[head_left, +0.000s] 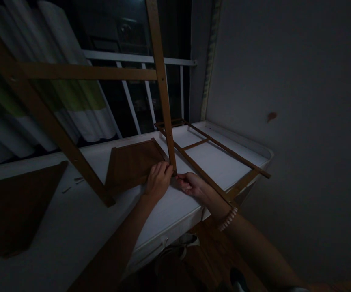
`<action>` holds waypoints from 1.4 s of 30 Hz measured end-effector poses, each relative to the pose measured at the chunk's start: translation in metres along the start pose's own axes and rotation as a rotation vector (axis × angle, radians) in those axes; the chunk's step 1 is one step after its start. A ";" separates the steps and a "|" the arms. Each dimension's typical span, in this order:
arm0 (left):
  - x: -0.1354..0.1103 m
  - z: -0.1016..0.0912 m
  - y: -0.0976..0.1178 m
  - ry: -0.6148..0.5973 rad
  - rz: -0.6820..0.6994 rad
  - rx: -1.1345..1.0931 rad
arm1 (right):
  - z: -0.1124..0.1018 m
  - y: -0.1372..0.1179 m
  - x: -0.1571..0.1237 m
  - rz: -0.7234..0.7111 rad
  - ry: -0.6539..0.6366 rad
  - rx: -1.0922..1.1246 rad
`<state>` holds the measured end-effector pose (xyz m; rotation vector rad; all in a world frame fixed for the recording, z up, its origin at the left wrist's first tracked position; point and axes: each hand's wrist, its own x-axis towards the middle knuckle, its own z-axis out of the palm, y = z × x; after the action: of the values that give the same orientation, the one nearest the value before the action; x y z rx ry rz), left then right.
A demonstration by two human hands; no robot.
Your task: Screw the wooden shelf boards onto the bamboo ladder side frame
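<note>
An upright brown wooden frame [94, 73], with two legs and a crossbar, stands tilted over a white surface. A brown wooden panel [135, 160] sits between the lower ends of its legs. My left hand [159, 178] is closed around the corner where the panel meets the foot of the right leg [168, 134]. On the outer side of that foot, my right hand [190, 183], with a beaded bracelet on its wrist, has its fingers pinched together. Whatever lies between those fingertips is too small and dark to make out.
A second wooden frame [195, 144] lies on the white surface [160, 207] to the right, reaching past its edge. Another brown panel [13, 211] rests at left, near small pale strips [72, 184]. Behind are a curtain [80, 105] and white railing [129, 97]; shoes [187, 240] are below.
</note>
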<state>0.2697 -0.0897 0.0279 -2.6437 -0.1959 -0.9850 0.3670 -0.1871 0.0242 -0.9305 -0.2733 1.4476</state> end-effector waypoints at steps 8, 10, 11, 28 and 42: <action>0.000 0.016 -0.008 -0.073 0.221 -0.105 | 0.003 -0.001 0.004 0.040 -0.048 -0.050; 0.001 0.016 -0.008 -0.070 0.220 -0.107 | 0.005 0.004 0.003 -0.071 0.015 -0.190; 0.001 0.016 -0.008 -0.068 0.217 -0.105 | 0.006 0.007 0.001 -0.163 0.075 -0.294; -0.001 0.011 -0.003 -0.066 0.167 -0.067 | 0.005 0.019 -0.015 -0.786 0.673 -0.997; -0.003 0.013 0.005 0.016 0.302 -0.106 | 0.001 0.025 -0.027 -0.955 0.638 -1.314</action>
<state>0.2764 -0.0903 0.0155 -2.6528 0.2597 -0.9356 0.3435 -0.2150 0.0179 -1.8599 -1.0616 -0.1092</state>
